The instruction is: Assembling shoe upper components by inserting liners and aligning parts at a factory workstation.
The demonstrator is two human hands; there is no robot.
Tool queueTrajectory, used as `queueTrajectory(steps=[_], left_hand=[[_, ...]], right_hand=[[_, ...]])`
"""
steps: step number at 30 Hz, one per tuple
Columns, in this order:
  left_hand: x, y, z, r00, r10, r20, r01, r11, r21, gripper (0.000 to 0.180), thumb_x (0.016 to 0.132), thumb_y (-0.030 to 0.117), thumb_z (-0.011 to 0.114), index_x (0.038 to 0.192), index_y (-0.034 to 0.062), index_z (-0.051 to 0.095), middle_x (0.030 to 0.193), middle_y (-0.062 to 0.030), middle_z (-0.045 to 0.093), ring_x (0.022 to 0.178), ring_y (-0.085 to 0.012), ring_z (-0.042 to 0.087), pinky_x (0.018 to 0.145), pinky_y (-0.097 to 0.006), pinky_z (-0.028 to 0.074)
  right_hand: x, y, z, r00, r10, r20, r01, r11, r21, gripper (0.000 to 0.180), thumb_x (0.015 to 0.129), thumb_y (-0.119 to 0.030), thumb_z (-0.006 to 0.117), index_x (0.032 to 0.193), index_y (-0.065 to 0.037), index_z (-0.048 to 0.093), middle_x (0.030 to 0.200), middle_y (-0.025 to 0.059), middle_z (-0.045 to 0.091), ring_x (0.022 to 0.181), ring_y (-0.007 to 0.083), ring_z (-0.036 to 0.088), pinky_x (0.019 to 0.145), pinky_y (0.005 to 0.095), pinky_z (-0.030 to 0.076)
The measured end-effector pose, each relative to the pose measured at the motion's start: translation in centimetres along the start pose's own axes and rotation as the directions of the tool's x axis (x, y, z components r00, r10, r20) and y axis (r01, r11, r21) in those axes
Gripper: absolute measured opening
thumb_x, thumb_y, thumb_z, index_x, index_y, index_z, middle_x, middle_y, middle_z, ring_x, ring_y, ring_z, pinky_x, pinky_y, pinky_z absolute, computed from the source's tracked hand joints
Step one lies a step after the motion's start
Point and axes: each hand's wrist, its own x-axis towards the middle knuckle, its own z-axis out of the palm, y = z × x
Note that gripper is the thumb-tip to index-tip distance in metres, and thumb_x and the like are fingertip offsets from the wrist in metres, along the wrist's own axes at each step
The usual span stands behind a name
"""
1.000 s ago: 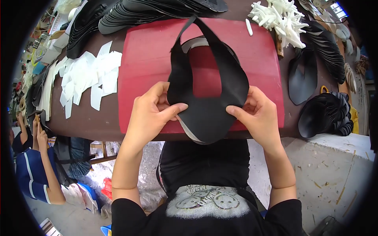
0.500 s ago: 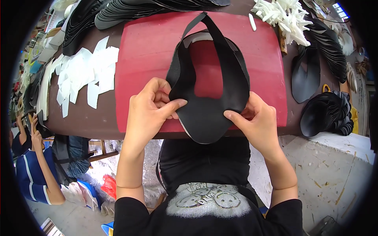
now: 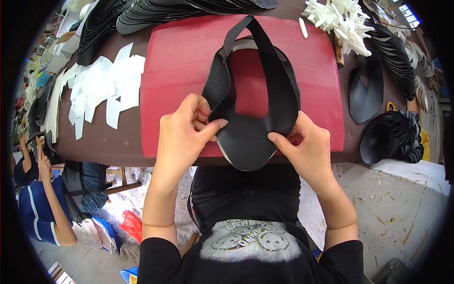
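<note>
A black leather shoe upper [image 3: 246,137] with a pale lining edge lies over the near side of a red mat [image 3: 317,85]. Its rounded toe end points toward me, and its open back loops up at the far end. My left hand [image 3: 189,128] pinches the left side of the upper between thumb and fingers. On the opposite side, my right hand [image 3: 305,142] grips the edge the same way, thumb on top. The fingers under the leather are partly hidden. Red mat shows through the central opening.
White cut pieces [image 3: 104,85] lie left of the mat. Stacked black uppers [image 3: 179,16] line the far edge, with more black pieces [image 3: 392,137] at right. White plastic-looking pieces [image 3: 338,23] are heaped at far right. Another person's arm [image 3: 52,194] shows at lower left.
My left hand has shifted slightly right along with the left side of the upper. The toe end sits slightly farther from me. My right hand keeps its grip.
</note>
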Motion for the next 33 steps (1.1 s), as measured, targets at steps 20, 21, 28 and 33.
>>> queueTrajectory(steps=[20,21,28,33], left_hand=[[-6.4,-3.1,7.3,0.752,0.597,0.279,-0.612,0.474,0.633,0.064,0.084,0.025,0.066,0.14,0.0007,0.047,0.149,-0.0168,0.045,0.136,-0.0308,0.044,0.109,-0.041,0.033],[-6.4,-3.0,7.3,0.75,0.604,0.268,-0.612,0.482,0.627,0.063,0.084,0.024,0.066,0.14,0.0007,0.048,0.148,-0.0167,0.045,0.134,-0.0308,0.045,0.108,-0.041,0.034],[-5.2,-0.3,8.3,0.748,0.618,0.243,-0.573,0.416,0.706,0.058,0.081,0.019,0.066,0.135,0.0004,0.053,0.144,-0.0145,0.05,0.116,-0.0285,0.053,0.094,-0.036,0.042],[-4.9,-0.8,9.3,0.756,0.62,0.211,-0.557,0.441,0.704,0.055,0.08,0.019,0.065,0.132,0.0036,0.056,0.142,-0.0093,0.053,0.099,-0.0257,0.054,0.082,-0.032,0.043]], right_hand=[[4.3,0.1,-3.4,0.985,-0.161,-0.06,0.159,0.987,-0.035,0.027,0.072,0.001,0.073,0.098,0.002,0.067,0.074,0.0034,0.064,0.06,0.0109,0.051,0.058,0.023,0.045],[4.8,0.6,-3.6,0.985,-0.168,-0.032,0.166,0.985,-0.044,0.027,0.072,0.001,0.073,0.098,0.001,0.068,0.074,0.0038,0.064,0.059,0.0114,0.052,0.057,0.0237,0.045],[6.0,1.9,-3.9,0.951,-0.308,-0.026,0.308,0.951,-0.014,0.021,0.072,0.002,0.072,0.092,0.001,0.069,0.073,0.0049,0.066,0.056,0.0136,0.053,0.057,0.026,0.045],[7.6,2.3,-3.7,0.964,-0.254,0.079,0.261,0.961,-0.089,0.022,0.071,0.002,0.073,0.092,0.002,0.068,0.072,0.007,0.066,0.057,0.0155,0.054,0.057,0.0271,0.046]])
